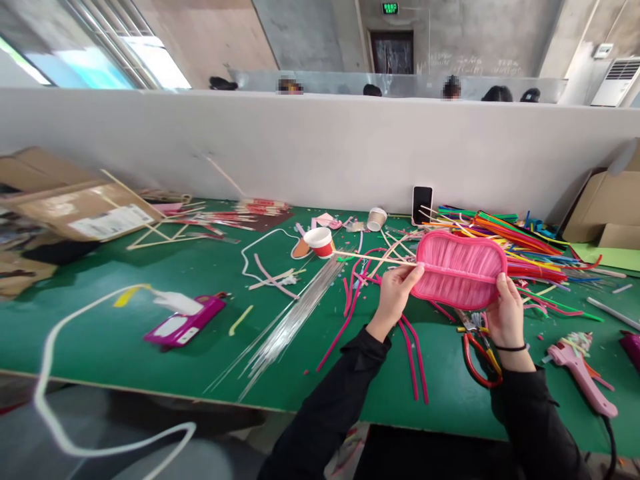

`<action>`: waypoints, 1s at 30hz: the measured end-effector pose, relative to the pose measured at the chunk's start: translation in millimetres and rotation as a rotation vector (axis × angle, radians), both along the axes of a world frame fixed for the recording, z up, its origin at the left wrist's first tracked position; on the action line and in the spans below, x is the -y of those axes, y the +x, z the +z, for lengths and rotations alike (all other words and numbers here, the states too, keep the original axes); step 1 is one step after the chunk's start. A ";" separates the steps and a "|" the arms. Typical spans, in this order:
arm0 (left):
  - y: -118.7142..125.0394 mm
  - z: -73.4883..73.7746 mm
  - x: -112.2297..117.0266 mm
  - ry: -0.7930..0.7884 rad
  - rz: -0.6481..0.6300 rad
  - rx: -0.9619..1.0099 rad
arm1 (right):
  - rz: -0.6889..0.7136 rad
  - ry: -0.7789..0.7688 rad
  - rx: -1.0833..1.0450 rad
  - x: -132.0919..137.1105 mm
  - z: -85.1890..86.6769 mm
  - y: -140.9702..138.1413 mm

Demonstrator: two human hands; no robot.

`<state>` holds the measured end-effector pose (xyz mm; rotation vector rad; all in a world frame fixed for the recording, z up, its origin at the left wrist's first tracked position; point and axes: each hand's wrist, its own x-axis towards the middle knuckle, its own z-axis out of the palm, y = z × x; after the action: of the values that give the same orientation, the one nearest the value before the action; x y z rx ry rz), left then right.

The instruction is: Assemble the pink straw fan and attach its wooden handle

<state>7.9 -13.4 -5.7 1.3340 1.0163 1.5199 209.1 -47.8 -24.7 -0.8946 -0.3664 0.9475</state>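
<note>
Both my hands hold up a pink pleated piece (459,269) framed in darker pink pipe cleaner, above the green table (150,280). My left hand (396,293) pinches its left end, where a thin wooden stick (373,257) runs out to the left. My right hand (505,312) grips the lower right edge, fingers closed on it. Pink pipe cleaners (413,353) lie on the table under my hands.
A heap of coloured pipe cleaners (520,243) lies right, red pliers (477,357) under my right wrist, a pink glue gun (580,367) further right. Silver wires (290,320), a red paper cup (320,241), a phone (422,204) and cardboard boxes (75,207) surround. Other people sit beyond the white partition (320,147).
</note>
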 end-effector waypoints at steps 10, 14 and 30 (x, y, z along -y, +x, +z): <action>-1.1 -0.8 1.8 -0.033 -0.096 0.059 | 0.052 -0.020 -0.033 -5.6 -15.3 2.8; 1.9 -1.9 2.8 -0.161 -0.154 0.072 | 0.056 -0.014 -0.042 -2.8 -10.5 0.8; -22.9 -10.2 -6.8 -0.397 -0.874 0.678 | 0.319 0.072 0.344 -37.5 94.5 18.6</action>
<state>-15.1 -6.6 -15.9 0.7149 0.2033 0.9007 227.7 -10.2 69.9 -0.9505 -0.8514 1.0635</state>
